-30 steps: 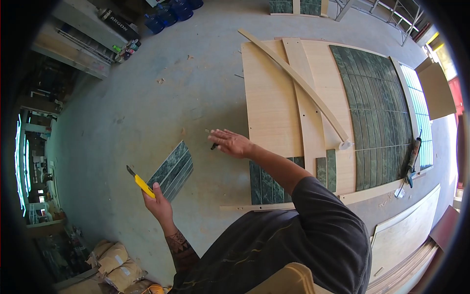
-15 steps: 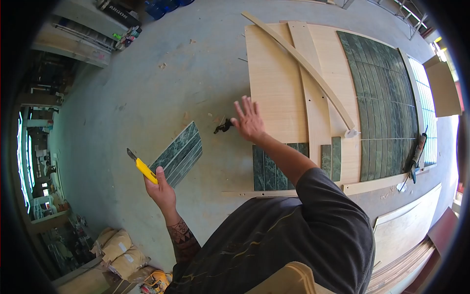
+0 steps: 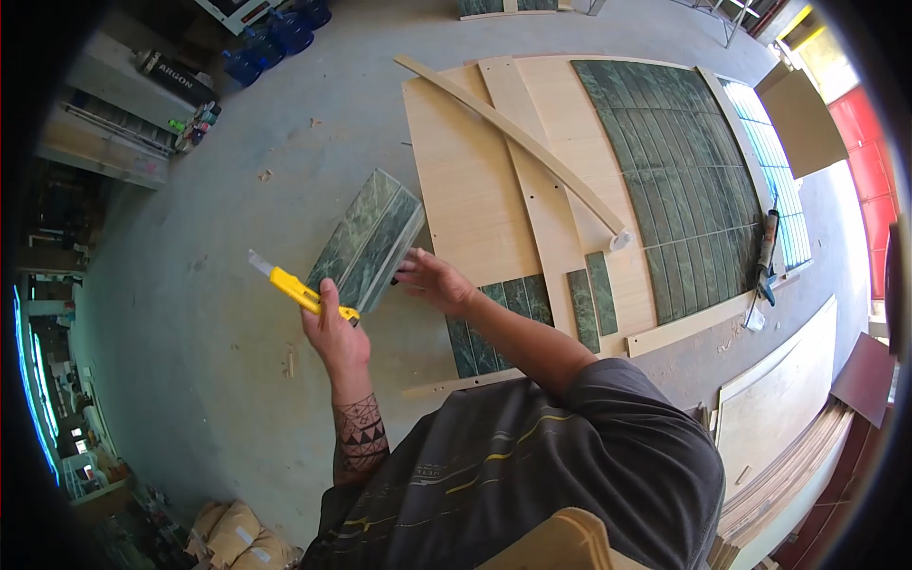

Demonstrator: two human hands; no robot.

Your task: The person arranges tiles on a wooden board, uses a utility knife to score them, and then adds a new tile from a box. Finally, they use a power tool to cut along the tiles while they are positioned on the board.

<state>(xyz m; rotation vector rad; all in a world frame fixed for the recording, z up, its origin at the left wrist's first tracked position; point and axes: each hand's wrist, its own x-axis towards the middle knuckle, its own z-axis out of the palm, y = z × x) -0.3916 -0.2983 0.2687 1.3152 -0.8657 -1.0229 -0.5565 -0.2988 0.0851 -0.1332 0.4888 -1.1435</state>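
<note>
My left hand [image 3: 337,337] is closed around a yellow utility knife [image 3: 296,290] and a piece of green marble-look tile [image 3: 366,237] marked into long strips. The knife's blade points up and left, and its yellow body lies across the tile's lower corner. My right hand [image 3: 439,283] is beside the tile's right edge, thumb up and fingers loosely extended, fingertips right at that edge. A small black object shows by these fingertips, mostly hidden.
A wooden panel [image 3: 465,190] on the right carries green tiles [image 3: 684,190], loose tile strips [image 3: 598,294] and a slanting wooden batten [image 3: 522,142]. A caulking gun [image 3: 767,256] lies at its right edge. Boards [image 3: 779,380] are stacked lower right; blue water bottles [image 3: 285,33] stand far back.
My right hand has come down and left from over the panel to the tile's edge. My left hand has raised and turned the tile and knife. The view has shifted right.
</note>
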